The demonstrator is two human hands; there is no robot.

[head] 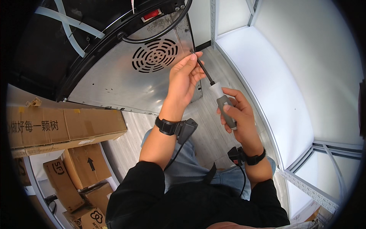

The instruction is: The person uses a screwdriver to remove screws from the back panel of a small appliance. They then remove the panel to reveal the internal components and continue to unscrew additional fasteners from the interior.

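My right hand (240,111) grips the grey and white handle of a screwdriver (227,107). The dark shaft slants up and left to the edge of a metal panel (123,77), where its tip meets a spot that looks like a screw. At that tip, the thumb and fingers of my left hand (186,71) pinch around the end of the shaft; whether they also hold a screw is hidden. The panel belongs to a large black-cased appliance (31,60). Round vent slots (155,55) lie left of my left hand, and a red rocker switch (151,15) sits above.
A black cable (160,40) loops across the panel's upper part. On the left, a long cardboard box (94,123) lies near the appliance, with several cartons (88,164) on a shelf below. White metal shelving (263,77) runs along the right, beside the grey wood-look floor (211,137).
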